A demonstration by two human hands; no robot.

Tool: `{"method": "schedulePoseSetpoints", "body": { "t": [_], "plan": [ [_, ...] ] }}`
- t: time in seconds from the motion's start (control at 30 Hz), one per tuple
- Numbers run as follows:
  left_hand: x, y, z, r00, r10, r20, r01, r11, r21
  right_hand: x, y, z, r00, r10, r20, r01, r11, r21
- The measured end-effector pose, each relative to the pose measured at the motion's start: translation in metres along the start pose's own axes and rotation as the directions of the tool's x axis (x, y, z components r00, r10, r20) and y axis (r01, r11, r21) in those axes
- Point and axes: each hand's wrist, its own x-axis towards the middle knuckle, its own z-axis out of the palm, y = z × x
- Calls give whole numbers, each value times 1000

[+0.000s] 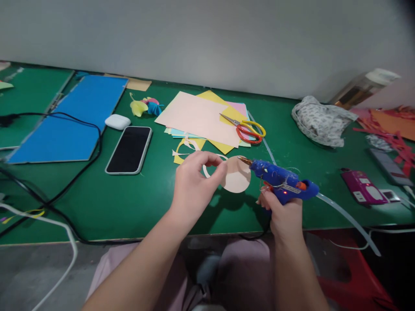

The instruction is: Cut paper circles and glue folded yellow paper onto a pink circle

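Observation:
My right hand (282, 209) is wrapped round the handle of a blue glue gun (275, 175), whose small red light glows. A clear glue stick (346, 218) sticks out of its back end. The metal nozzle points left, over the upper edge of a pale round paper disc (236, 177). With thumb and forefinger, my left hand (197, 181) pinches the disc at its left edge above the green table. Just behind that hand lie cut paper scraps (183, 149), yellow and pale pink.
Behind the hands, scissors (244, 128) with red and yellow handles rest on stacked coloured paper (197, 114). Left are a phone (129, 151), a white earbud case (117, 122), a blue board (71, 121) and black cables. A patterned cloth bundle (319, 121) and a purple power adapter (361, 185) lie right.

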Motion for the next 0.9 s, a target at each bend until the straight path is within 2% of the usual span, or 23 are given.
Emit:
{"method": "schedulePoseSetpoints", "body": {
  "t": [0.9],
  "plan": [
    [0,0,0,1000,11,-7,-11,1000,-15,1,0,-1,999,0,43,0,1000,14]
  ]
}}
